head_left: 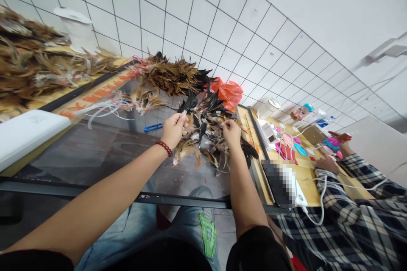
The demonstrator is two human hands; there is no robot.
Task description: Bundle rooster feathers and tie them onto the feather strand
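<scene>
So your jeans (199,197) are tucked under the edge of the dark glossy tabletop (111,148), which looks like it puts the work right in front of you with both forearms reaching over. Your left hand (174,130), the one with the bead bracelet (164,147), has thumb and fingers pinched together on what looks like a feather's pale end (184,113), I'd guess to keep it steady by the quill. Your right hand (232,132) is curled at the other side of the pile, fingertips together; can't tell if there's a feather in them. The loose feather pile (203,129) lies on the tabletop between your hands, probably so either one can pick from it.

Blue cutter (153,127) is just beside your left hand, seemingly parked within reach but off the feathers. Past that are pale strips (104,108), then a fat brown-and-black bundle (171,76), mostly lined up the same way, I'd guess to keep them sorted. A crumpled red plastic bag (227,93) sits beside the bundle, near the tiled wall (178,12).
</scene>
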